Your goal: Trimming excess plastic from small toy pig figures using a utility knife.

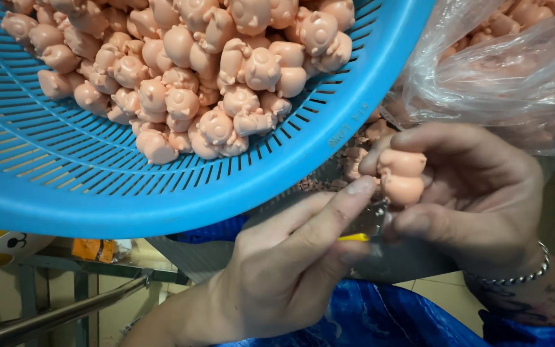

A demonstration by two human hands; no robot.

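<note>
Head view, one blue basket (97, 186) with dozens of pink figurines (194, 71), one pink figurine (401, 177) right of basket pinched in right hand (470, 193), left hand (290, 263) clamped on small yellow-handled blade (362, 232) just below figurine, one plastic bag (502, 77) of more beyond.

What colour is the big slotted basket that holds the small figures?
The basket is bright blue. The head view shows it clearly, filled with pale pink figures.

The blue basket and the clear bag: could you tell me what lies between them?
In the head view, loose pink figures and pink scraps lie between the blue basket and the clear bag.
</note>
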